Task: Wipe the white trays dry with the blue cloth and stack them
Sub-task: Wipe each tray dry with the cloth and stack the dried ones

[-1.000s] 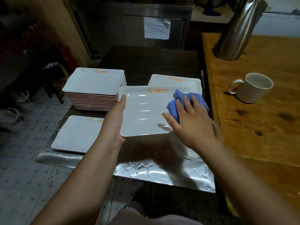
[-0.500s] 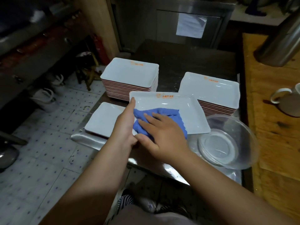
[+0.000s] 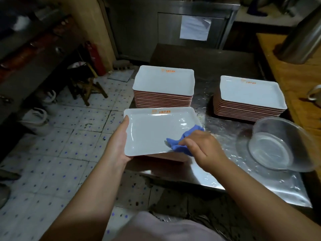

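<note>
A white rectangular tray [image 3: 152, 129] with an orange logo is held by its left edge in my left hand [image 3: 119, 141], just above another tray whose reddish underside shows below it. My right hand [image 3: 203, 150] presses the blue cloth [image 3: 184, 141] on the tray's near right corner. Behind it stands a tall stack of white trays [image 3: 165, 84]. A second stack [image 3: 250, 96] stands at the back right.
The wet steel table [image 3: 225, 129] carries a clear glass bowl [image 3: 278, 146] at the right, tilted. A wooden counter [image 3: 291, 70] with a steel jug [image 3: 302, 40] and a mug handle [image 3: 312, 92] lies further right. Tiled floor and stools lie left.
The blue cloth has slid from the tray's left-middle to its near right corner under my right hand. The view has swung left, so the tray now covers the lone tray at the front left.
</note>
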